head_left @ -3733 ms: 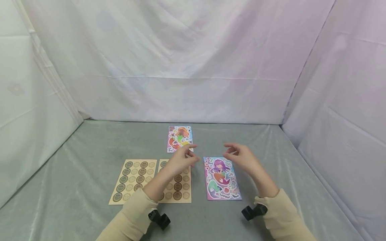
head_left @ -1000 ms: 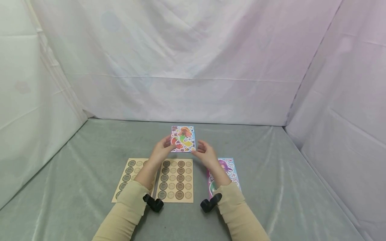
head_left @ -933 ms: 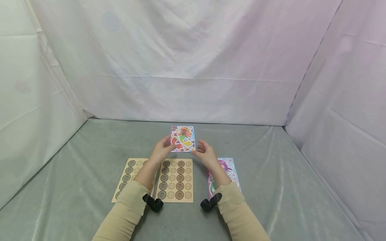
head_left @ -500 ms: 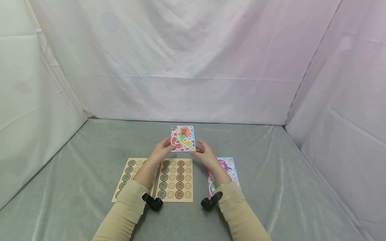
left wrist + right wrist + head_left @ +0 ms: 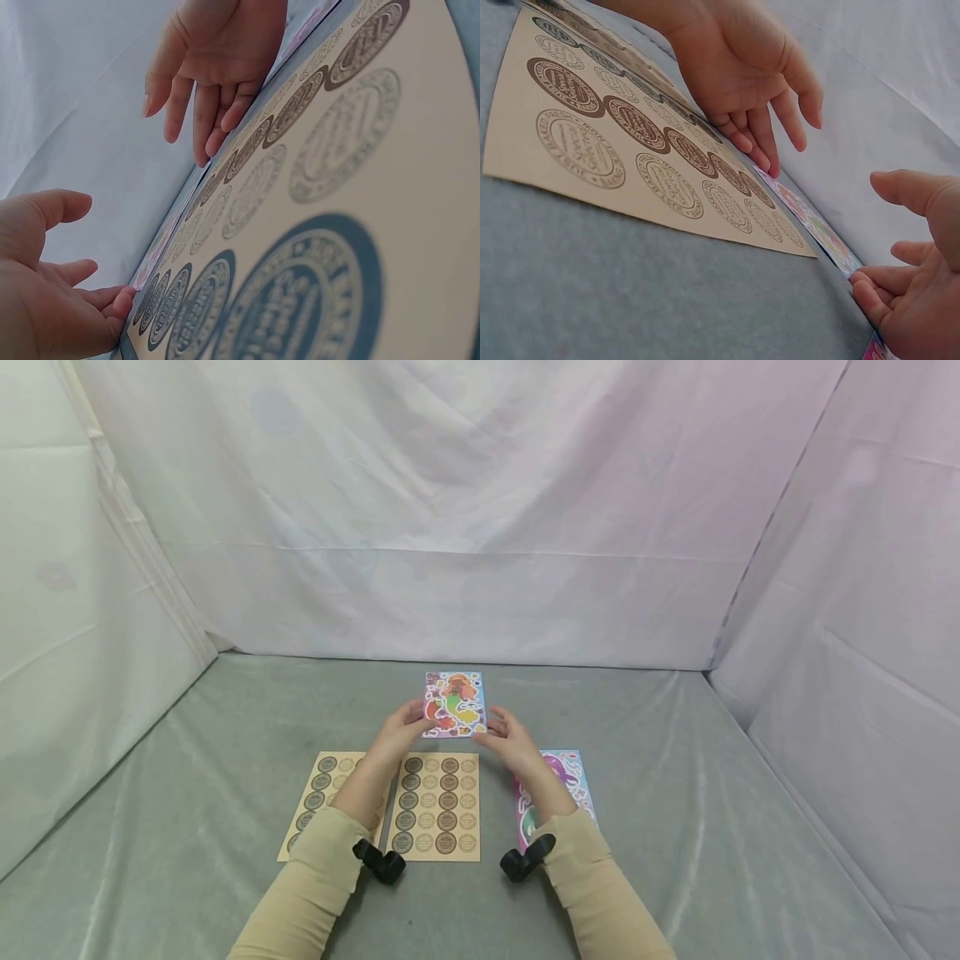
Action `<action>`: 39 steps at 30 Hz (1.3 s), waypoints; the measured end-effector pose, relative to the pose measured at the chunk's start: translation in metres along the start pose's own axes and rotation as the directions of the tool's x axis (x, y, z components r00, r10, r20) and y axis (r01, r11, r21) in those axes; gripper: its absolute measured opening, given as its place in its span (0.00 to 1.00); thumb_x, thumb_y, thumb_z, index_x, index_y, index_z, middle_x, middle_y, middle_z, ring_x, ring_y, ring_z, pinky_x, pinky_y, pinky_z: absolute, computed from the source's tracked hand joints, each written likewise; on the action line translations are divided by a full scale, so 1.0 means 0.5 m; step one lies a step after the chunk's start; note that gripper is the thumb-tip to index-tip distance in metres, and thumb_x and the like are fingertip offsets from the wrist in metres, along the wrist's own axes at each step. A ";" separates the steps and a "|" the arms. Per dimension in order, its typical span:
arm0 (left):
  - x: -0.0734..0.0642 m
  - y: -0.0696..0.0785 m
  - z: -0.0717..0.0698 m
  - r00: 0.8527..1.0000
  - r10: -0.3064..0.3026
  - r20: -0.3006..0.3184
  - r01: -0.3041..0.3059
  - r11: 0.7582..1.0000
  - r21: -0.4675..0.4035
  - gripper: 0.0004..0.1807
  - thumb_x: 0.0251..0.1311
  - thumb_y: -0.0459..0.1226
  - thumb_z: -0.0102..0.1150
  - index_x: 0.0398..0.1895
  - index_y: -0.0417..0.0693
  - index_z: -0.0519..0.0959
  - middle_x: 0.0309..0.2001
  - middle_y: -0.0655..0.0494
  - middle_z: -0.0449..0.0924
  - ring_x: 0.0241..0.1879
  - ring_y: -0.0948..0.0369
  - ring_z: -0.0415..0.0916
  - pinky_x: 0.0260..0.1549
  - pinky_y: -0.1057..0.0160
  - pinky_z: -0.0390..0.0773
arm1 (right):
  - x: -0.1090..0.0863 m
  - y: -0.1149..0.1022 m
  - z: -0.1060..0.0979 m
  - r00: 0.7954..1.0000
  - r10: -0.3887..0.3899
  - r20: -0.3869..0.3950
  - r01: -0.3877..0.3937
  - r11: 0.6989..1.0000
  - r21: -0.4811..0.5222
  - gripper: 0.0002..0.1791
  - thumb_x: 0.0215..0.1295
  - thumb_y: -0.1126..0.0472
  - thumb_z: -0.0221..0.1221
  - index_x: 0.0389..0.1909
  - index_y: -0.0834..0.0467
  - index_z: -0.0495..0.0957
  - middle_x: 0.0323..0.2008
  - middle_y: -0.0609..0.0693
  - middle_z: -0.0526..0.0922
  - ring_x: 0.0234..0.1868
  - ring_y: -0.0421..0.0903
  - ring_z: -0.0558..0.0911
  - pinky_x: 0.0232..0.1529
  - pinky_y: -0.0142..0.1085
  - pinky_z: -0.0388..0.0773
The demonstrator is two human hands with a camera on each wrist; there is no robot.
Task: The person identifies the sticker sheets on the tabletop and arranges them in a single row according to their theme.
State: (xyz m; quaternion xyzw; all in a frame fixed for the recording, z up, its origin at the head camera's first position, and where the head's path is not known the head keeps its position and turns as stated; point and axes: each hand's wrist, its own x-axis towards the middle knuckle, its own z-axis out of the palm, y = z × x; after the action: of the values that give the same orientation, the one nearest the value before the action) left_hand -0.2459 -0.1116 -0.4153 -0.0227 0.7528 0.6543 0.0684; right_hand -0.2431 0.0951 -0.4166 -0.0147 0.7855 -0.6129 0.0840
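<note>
A colorful mermaid sticker sheet (image 5: 455,703) lies at the back middle of the grey cloth in the head view. At its left edge is my left hand (image 5: 393,739), fingers relaxed, thumb raised away from the sheet. Opposite it, my right hand (image 5: 517,749) has its fingertips at the right edge, thumb likewise lifted. In the right wrist view, the fingers of both hands flank the narrow visible strip of the mermaid sheet (image 5: 814,221). Neither hand pinches it. Below my forearms lie two tan sheets of round stickers, the right one (image 5: 458,810) in fuller view.
The left tan sticker sheet (image 5: 306,797) is partly covered by my left forearm. A purple-haired mermaid sticker sheet (image 5: 573,777) lies under my right forearm, partly hidden. White curtains (image 5: 480,510) rise behind and on both sides of the grey cloth (image 5: 690,793).
From above the near sheets, my hands have come to either side of the back mermaid sheet and lowered to its edges. Over the last second they stay almost still.
</note>
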 end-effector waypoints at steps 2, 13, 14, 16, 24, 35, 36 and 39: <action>-0.001 0.001 0.001 1.000 0.001 -0.002 -0.001 1.000 -0.008 0.33 0.66 0.38 0.54 0.72 0.42 0.57 0.67 0.41 0.62 0.66 0.46 0.59 0.66 0.44 0.53 | 0.000 0.000 0.000 1.000 0.002 -0.006 -0.002 1.000 0.007 0.39 0.62 0.59 0.63 0.72 0.58 0.57 0.65 0.62 0.67 0.64 0.58 0.68 0.64 0.51 0.61; -0.002 -0.001 0.006 0.999 -0.012 -0.041 0.011 1.000 -0.021 0.33 0.65 0.36 0.54 0.72 0.42 0.57 0.66 0.42 0.63 0.66 0.47 0.59 0.65 0.47 0.56 | -0.003 0.003 -0.006 1.000 0.008 -0.028 -0.006 0.998 0.069 0.36 0.65 0.60 0.60 0.71 0.62 0.57 0.61 0.62 0.72 0.59 0.58 0.72 0.62 0.54 0.63; -0.002 -0.002 0.006 0.999 -0.011 -0.046 0.010 1.000 -0.022 0.33 0.65 0.35 0.54 0.72 0.42 0.56 0.66 0.42 0.63 0.65 0.47 0.59 0.65 0.47 0.56 | -0.003 0.003 -0.007 0.999 0.007 -0.035 -0.005 0.997 0.073 0.35 0.65 0.60 0.61 0.70 0.61 0.58 0.60 0.61 0.73 0.58 0.58 0.74 0.62 0.55 0.63; -0.002 -0.002 0.006 0.998 -0.009 -0.063 0.007 1.000 -0.024 0.34 0.65 0.34 0.54 0.72 0.43 0.56 0.66 0.41 0.63 0.65 0.47 0.60 0.65 0.48 0.57 | -0.004 0.004 -0.007 0.998 0.004 -0.056 0.000 0.997 0.076 0.34 0.64 0.61 0.61 0.69 0.62 0.61 0.57 0.60 0.76 0.55 0.57 0.76 0.60 0.53 0.66; 0.004 -0.005 0.007 0.991 0.009 -0.130 -0.014 0.999 -0.036 0.36 0.60 0.28 0.55 0.72 0.41 0.56 0.63 0.39 0.66 0.61 0.46 0.66 0.62 0.50 0.63 | 0.005 0.005 -0.010 0.988 0.076 -0.131 -0.052 0.983 0.178 0.30 0.62 0.66 0.61 0.66 0.62 0.66 0.51 0.60 0.80 0.48 0.54 0.81 0.52 0.42 0.76; 0.001 -0.009 0.007 0.986 -0.001 -0.169 -0.010 0.998 -0.063 0.35 0.59 0.25 0.54 0.71 0.40 0.58 0.58 0.40 0.71 0.55 0.45 0.71 0.60 0.49 0.66 | 0.004 0.008 -0.015 0.984 0.110 -0.143 -0.077 0.972 0.220 0.31 0.61 0.68 0.62 0.65 0.63 0.67 0.48 0.60 0.81 0.43 0.48 0.82 0.49 0.38 0.78; 0.000 -0.009 0.007 0.986 -0.002 -0.169 -0.009 0.998 -0.063 0.35 0.58 0.25 0.54 0.71 0.40 0.58 0.58 0.40 0.72 0.55 0.45 0.71 0.59 0.50 0.67 | 0.004 0.008 -0.015 0.982 0.115 -0.148 -0.080 0.971 0.225 0.31 0.60 0.68 0.63 0.65 0.63 0.67 0.48 0.60 0.81 0.42 0.48 0.82 0.48 0.38 0.78; 0.001 -0.010 0.009 0.985 -0.009 -0.170 -0.002 0.998 -0.068 0.36 0.58 0.25 0.55 0.71 0.41 0.58 0.57 0.41 0.73 0.54 0.46 0.73 0.58 0.51 0.68 | 0.004 0.008 -0.016 0.980 0.121 -0.159 -0.081 0.968 0.237 0.31 0.59 0.70 0.63 0.64 0.64 0.67 0.47 0.60 0.80 0.42 0.49 0.82 0.47 0.38 0.79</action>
State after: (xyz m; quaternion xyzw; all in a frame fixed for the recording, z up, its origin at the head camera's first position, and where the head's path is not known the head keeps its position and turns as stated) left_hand -0.2453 -0.1080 -0.4207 -0.0822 0.7331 0.6751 0.0042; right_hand -0.2461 0.1035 -0.4190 0.0885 0.7135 -0.6934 0.0482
